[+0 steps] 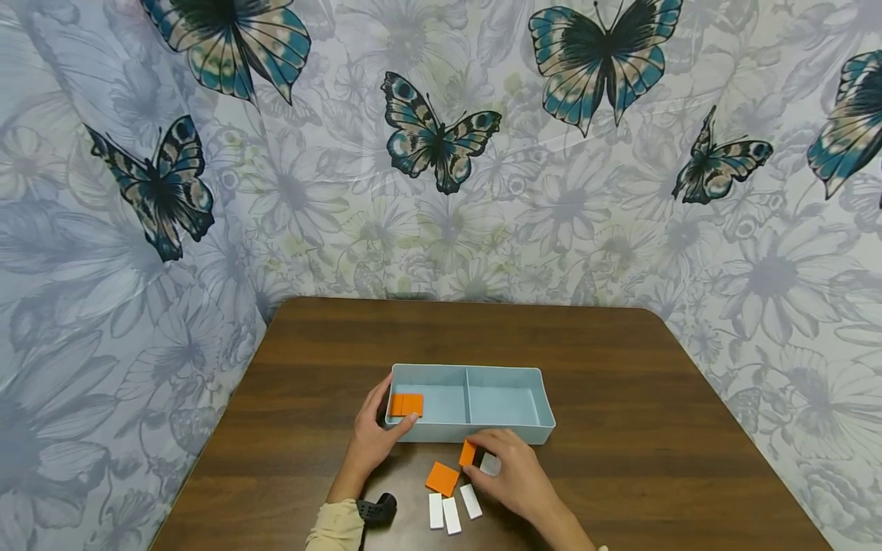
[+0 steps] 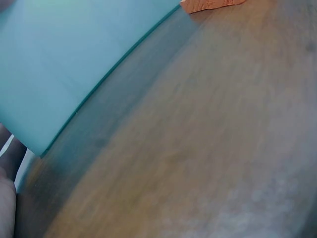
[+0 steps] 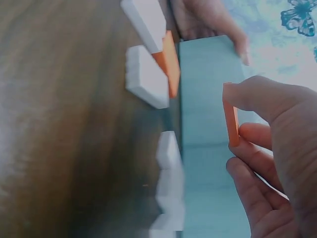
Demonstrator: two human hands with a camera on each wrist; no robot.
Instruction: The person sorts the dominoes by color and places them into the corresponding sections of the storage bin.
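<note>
A light blue two-compartment box point(image 1: 441, 434) stands on the table, and its wall fills the upper left of the left wrist view. My left hand point(image 1: 373, 440) holds the box's left end, thumb at the front rim and fingers along the side. Orange tiles point(image 1: 407, 405) lie in the left compartment. Between thumb and fingertips, my right hand point(image 1: 510, 473) pinches a thin orange tile point(image 3: 231, 116) just in front of the box. Another orange tile point(image 1: 442, 479) lies on the table beside that hand. Several white blocks point(image 1: 452, 516) lie nearby, one partly hidden by the right hand.
The brown wooden table point(image 1: 620, 398) has rounded far corners. A butterfly-and-flower patterned cloth point(image 1: 441, 229) hangs behind it. A divider point(image 1: 468, 394) splits the box; nothing shows in the right compartment. A black wrist device point(image 1: 377, 510) sits at the left cuff.
</note>
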